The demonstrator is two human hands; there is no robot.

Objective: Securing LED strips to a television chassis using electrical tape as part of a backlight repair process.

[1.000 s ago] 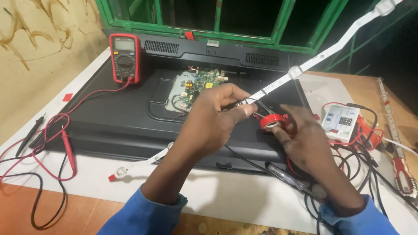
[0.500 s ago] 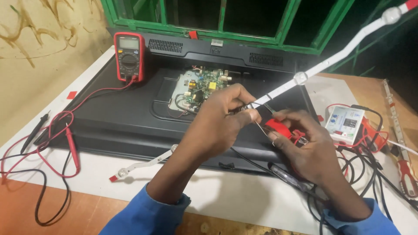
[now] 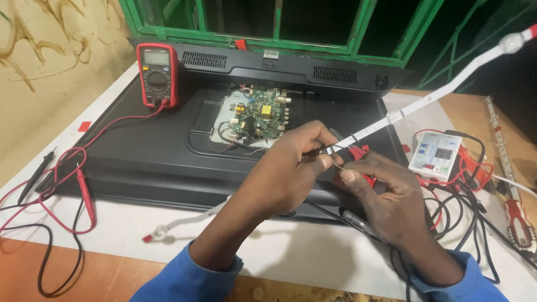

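1. The left hand [image 3: 291,170] pinches the near end of a long white LED backlight strip [image 3: 425,100] between thumb and fingertips, closed tight around it. The strip runs up and to the right from that pinch, over the back of a flat-panel television [image 3: 168,151] lying face down on the white table [image 3: 268,251].
2. The right hand [image 3: 386,196] is curled in, its thumb and forefinger closed on a thin wire [image 3: 334,162] at the strip's end, with a red clip [image 3: 358,154] just beyond its fingers. Whether the clip is gripped too, I cannot tell.
3. To do this well, I judge the left pinch should stay close to the strip's end contacts so the end does not wobble, while the right fingers make only small moves. The long free end calls for a level, unbent hold.
4. Both forearms come in from the bottom edge in blue sleeves, wrists bent inward so the fingertips meet above the television's lower right part.
5. Nearby: an exposed circuit board [image 3: 254,114] in the television's back, a red multimeter [image 3: 158,74] propped at its top left with red and black test leads [image 3: 61,184] trailing over the table, and a small white tester box [image 3: 436,155] to the right among tangled cables.
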